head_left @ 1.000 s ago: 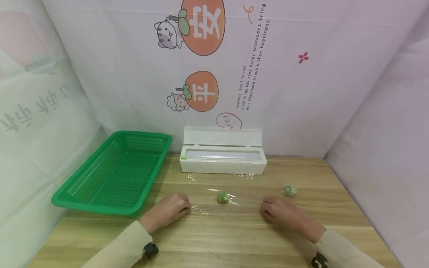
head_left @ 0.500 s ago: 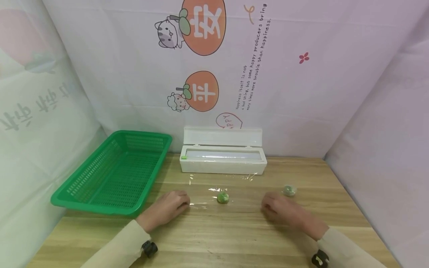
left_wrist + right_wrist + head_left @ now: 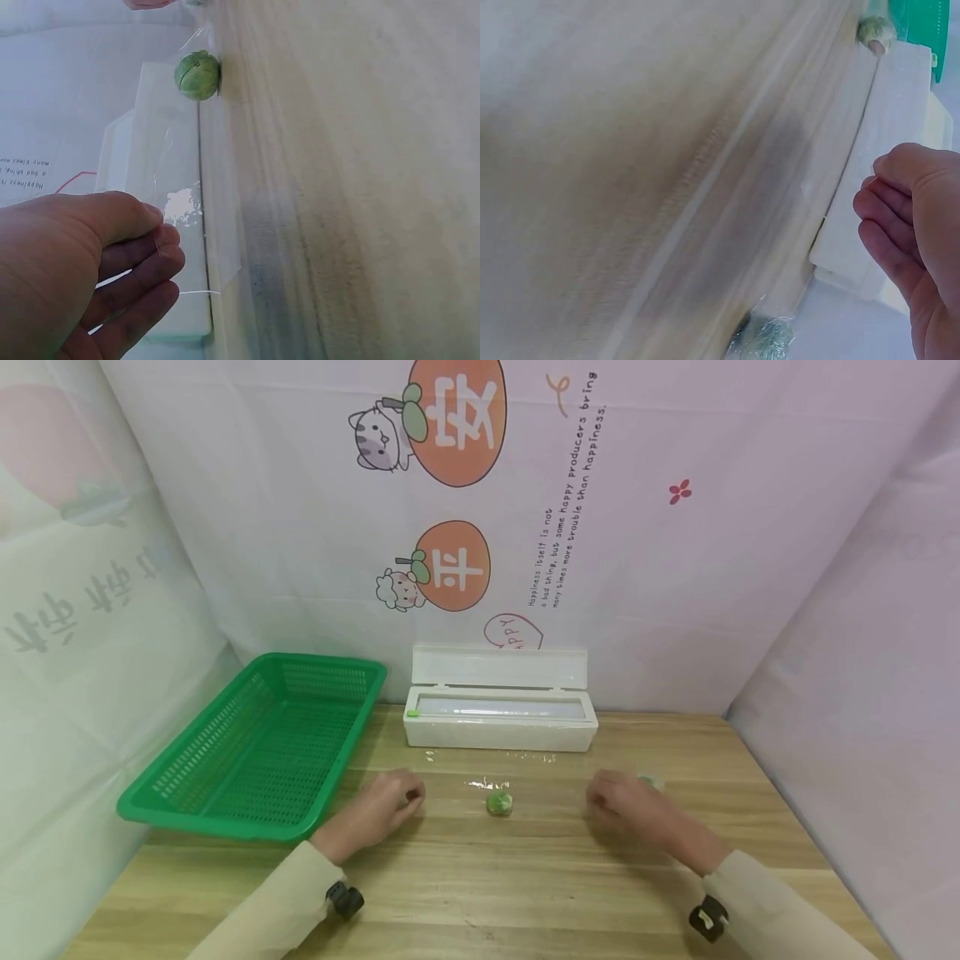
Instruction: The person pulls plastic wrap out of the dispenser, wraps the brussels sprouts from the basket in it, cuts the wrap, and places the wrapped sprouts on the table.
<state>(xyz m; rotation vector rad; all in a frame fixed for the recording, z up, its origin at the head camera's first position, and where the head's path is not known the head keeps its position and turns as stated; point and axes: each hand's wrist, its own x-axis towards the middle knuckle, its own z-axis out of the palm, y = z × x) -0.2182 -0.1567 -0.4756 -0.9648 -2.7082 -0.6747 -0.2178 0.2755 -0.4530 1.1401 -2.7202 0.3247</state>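
A small green Brussels sprout (image 3: 498,803) rests on the wooden table between my hands. Clear cling film (image 3: 487,783) stretches from the white dispenser box (image 3: 498,735) towards me. My left hand (image 3: 378,814) pinches the film's near left corner between thumb and fingers, as the left wrist view shows with the glinting film (image 3: 184,206). On the other side, my right hand (image 3: 633,814) pinches the near right corner; thumb and fingertips meet in the right wrist view. I cannot tell whether the film's near edge touches the sprout. A second, film-wrapped sprout (image 3: 763,337) lies beyond the right hand.
A green plastic basket (image 3: 217,827) stands at the left. The box's lid (image 3: 498,668) is raised at the back, and a small light-green cutter (image 3: 413,713) sits at its left end. Printed white cloth (image 3: 637,568) walls in the table at the back and both sides.
Both hands have moved away from my body and up a little, towards the box, with the film's near edge. The right hand now partly hides the wrapped sprout. The bare sprout has stayed put.
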